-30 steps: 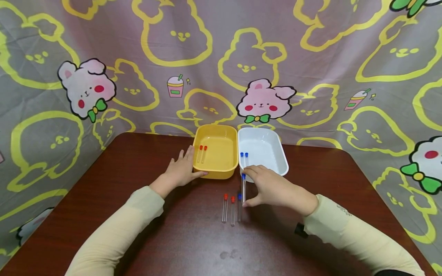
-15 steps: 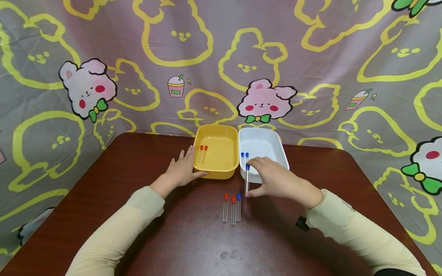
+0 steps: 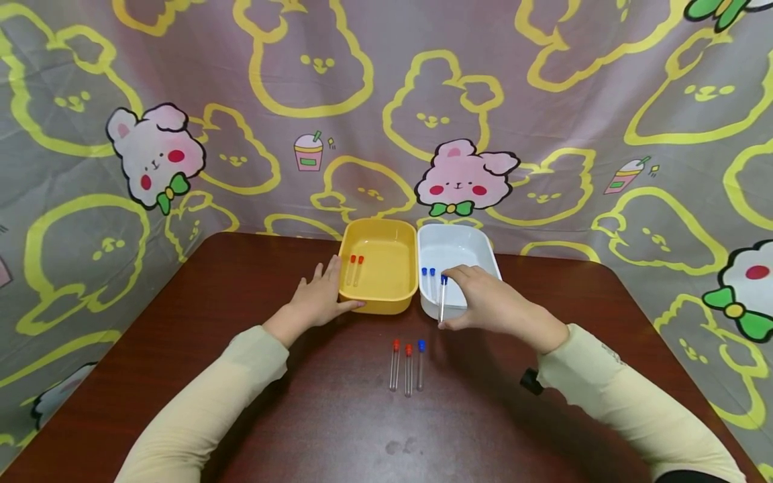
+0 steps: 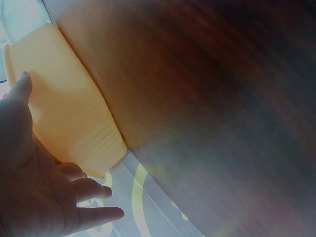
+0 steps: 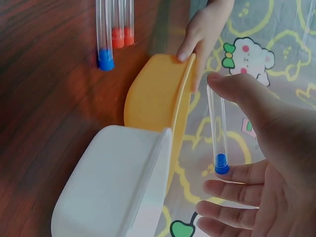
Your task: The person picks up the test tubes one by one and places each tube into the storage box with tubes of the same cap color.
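Observation:
My right hand point(image 3: 498, 307) pinches a clear test tube point(image 3: 443, 303) with a blue cap, thumb at its bottom end and index finger at the cap. That tube is held upright above the near wall of the white basin point(image 3: 461, 311). In the right wrist view the held test tube point(image 5: 217, 126) spans from thumb to finger. Two blue-capped test tubes point(image 3: 432, 276) lie inside the white basin. At the left side of the yellow basin point(image 3: 382, 306), my left hand point(image 3: 314, 298) rests with spread fingers, its thumb along the near wall. Two red-capped test tubes point(image 3: 359, 270) lie in the yellow basin.
On the brown table point(image 3: 338, 416), in front of the basins, lie two red-capped tubes point(image 3: 408, 369) and one blue-capped tube point(image 3: 421, 365) side by side. The basins stand against each other. A patterned curtain point(image 3: 362, 121) hangs behind the table.
My right hand has lifted the blue-capped test tube away from the tubes on the table, moving forward and slightly right to the white basin. My left hand has stayed in place.

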